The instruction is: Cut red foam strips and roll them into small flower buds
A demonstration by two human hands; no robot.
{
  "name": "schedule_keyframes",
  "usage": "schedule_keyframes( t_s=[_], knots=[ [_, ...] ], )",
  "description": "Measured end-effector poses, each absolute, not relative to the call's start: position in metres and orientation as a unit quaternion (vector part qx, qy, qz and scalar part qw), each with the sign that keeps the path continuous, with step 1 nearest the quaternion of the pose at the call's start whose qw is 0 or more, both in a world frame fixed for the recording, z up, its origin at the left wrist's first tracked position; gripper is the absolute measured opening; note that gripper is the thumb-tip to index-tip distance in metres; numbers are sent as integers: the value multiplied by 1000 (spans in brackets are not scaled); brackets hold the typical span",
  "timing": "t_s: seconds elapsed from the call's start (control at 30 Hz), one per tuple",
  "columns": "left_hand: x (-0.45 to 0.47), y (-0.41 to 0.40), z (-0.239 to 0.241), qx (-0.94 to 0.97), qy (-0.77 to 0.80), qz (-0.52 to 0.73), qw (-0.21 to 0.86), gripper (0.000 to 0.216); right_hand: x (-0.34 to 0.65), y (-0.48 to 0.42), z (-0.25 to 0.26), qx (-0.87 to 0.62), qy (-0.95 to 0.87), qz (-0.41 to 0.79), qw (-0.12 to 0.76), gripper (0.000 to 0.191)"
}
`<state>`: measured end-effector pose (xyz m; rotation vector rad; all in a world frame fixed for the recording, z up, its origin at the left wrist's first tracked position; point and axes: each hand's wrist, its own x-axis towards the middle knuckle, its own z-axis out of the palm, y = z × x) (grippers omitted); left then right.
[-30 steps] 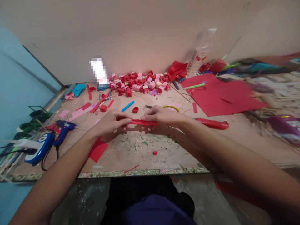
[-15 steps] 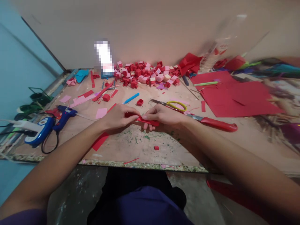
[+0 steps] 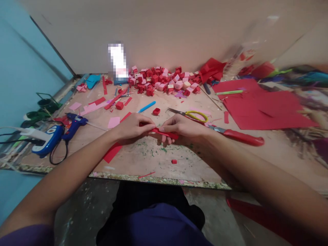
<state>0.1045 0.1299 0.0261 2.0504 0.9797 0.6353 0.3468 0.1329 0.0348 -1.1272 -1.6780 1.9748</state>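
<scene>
A red paper strip (image 3: 169, 134) is pinched between my two hands above the middle of the table. My left hand (image 3: 134, 128) grips its left end, thumb and forefinger pressed together. On the other side my right hand (image 3: 178, 128) holds the strip with the thumb on top and fingers curled beneath. Part of the strip is hidden by my fingers. Just beyond my hands lie a small open red paper box (image 3: 156, 111), a blue pen-like stick (image 3: 147, 107) and yellow-handled scissors (image 3: 196, 115). A tiny red paper piece (image 3: 174, 161) rests nearer to me.
Many small red and pink paper boxes (image 3: 164, 82) are heaped at the back. A blue glue gun (image 3: 74, 124) and a power strip (image 3: 48, 140) with cables lie left. Red sheets (image 3: 266, 109) and a red-handled knife (image 3: 242, 136) occupy the right. A lit phone (image 3: 118, 61) leans on the wall.
The whole view has shifted slightly, so things appear a little farther right. Both hands keep hold of the red paper strip, with only slight finger movement.
</scene>
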Motion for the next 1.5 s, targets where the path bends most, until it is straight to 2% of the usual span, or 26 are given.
schedule_keyframes(
  t_s=[0.1,0.17,0.4,0.57,0.7,0.77,0.83,0.97,1.07,1.37,1.5],
  knots=[
    [102,133,22,710,407,239,523,44,348,134,36,-390,-592,689,153,33],
    [101,134,20,670,404,236,576,45,350,135,36,-385,-585,698,151,34],
    [104,129,30,610,426,258,616,37,352,137,40,-381,-606,682,149,37],
    [109,125,32,652,428,272,564,37,350,138,35,-360,-631,673,140,39],
    [107,128,25,652,417,282,567,16,350,138,28,-367,-610,683,167,34],
    [106,130,24,669,405,288,553,14,350,138,25,-368,-582,703,177,30],
    [105,131,25,734,389,288,477,16,349,138,24,-368,-548,729,181,29],
    [105,130,27,854,337,298,259,19,349,138,22,-375,-507,756,175,33],
    [106,129,25,878,311,310,192,19,348,138,22,-381,-514,748,174,33],
    [107,132,15,904,275,284,162,21,346,136,31,-400,-534,728,154,32],
    [108,131,19,875,321,288,218,18,346,136,32,-410,-529,727,156,30]
  ],
)
